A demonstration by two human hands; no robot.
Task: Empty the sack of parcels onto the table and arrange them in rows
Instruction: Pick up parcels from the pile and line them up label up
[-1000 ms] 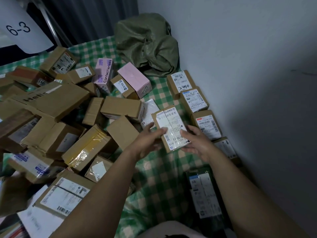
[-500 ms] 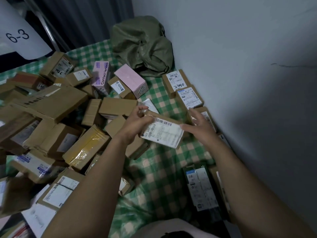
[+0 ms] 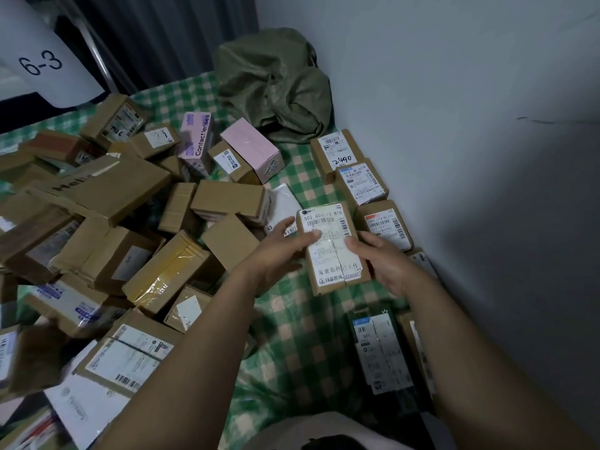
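A brown cardboard parcel (image 3: 331,254) with a white label facing up is held between both hands over the green checked tablecloth (image 3: 302,336). My left hand (image 3: 279,251) grips its left edge and my right hand (image 3: 380,258) grips its right edge. Just right of it, a row of labelled parcels (image 3: 360,183) runs along the wall. The crumpled green sack (image 3: 276,86) lies in the far corner. A loose heap of brown parcels (image 3: 107,228) covers the left half of the table.
The grey wall (image 3: 470,157) bounds the table on the right. A pink box (image 3: 253,151) and a lilac contact-lens box (image 3: 196,138) sit near the sack. A dark flat parcel (image 3: 380,352) lies near the front right. A white sign marked 6-3 (image 3: 42,56) hangs at the far left.
The parcel was lifted and turned in both hands, then brought back flat with its label up, beside the row along the wall. The view shifted slightly.
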